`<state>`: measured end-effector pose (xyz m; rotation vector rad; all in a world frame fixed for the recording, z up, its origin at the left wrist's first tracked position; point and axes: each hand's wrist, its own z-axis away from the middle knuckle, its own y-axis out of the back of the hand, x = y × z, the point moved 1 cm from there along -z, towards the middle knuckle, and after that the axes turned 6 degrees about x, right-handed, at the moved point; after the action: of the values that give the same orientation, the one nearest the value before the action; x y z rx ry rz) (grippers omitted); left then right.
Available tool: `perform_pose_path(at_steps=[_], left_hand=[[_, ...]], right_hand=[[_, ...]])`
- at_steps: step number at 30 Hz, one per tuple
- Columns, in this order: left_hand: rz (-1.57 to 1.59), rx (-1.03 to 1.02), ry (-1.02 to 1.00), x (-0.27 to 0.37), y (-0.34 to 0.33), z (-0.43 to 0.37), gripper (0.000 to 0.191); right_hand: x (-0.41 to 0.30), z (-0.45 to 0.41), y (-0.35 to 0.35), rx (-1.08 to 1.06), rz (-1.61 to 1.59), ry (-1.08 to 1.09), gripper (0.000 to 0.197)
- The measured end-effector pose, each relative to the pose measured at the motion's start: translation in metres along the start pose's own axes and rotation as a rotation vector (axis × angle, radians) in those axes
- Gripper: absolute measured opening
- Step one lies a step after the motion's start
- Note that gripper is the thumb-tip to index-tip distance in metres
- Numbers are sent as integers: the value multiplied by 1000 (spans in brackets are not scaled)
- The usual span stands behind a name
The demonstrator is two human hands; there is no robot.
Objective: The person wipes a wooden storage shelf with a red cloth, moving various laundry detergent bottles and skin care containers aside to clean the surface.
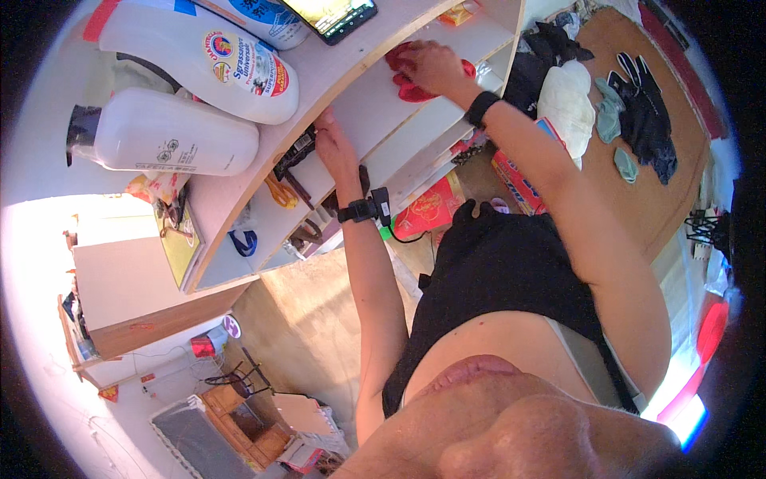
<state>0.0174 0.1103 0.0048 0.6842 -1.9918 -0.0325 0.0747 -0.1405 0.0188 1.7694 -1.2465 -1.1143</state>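
On the right of a shelf unit [353,111], my right hand [434,69] has its fingers curled on a red item [414,90], perhaps cloth; part of it shows on both sides of the hand. My left hand [335,146] reaches in at the shelf's front board, beside a black package with a printed label [296,149]. Its fingertips are partly hidden, so whether it grips anything is unclear. Black bands are on both wrists, and a small black device with a cable [381,206] is at the left one.
White plastic bottles [173,135] and a phone [341,18] lie on the top board. Lower compartments hold a yellow cord bundle [281,191] and a blue strap [243,242]. To the right, black gloves [643,111] and a white cloth bundle [565,105] rest on a brown surface.
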Motion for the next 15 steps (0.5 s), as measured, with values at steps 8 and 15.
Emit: perform_pose_path(at_steps=[8, 15], left_hand=[[-21, -62, 11, -6, 3, -2, 46], [4, -5, 32, 4, 3, -2, 49]], right_hand=[[-92, 40, -22, -16, -254, 471, 30], [-67, -19, -20, -180, -451, 404, 34]])
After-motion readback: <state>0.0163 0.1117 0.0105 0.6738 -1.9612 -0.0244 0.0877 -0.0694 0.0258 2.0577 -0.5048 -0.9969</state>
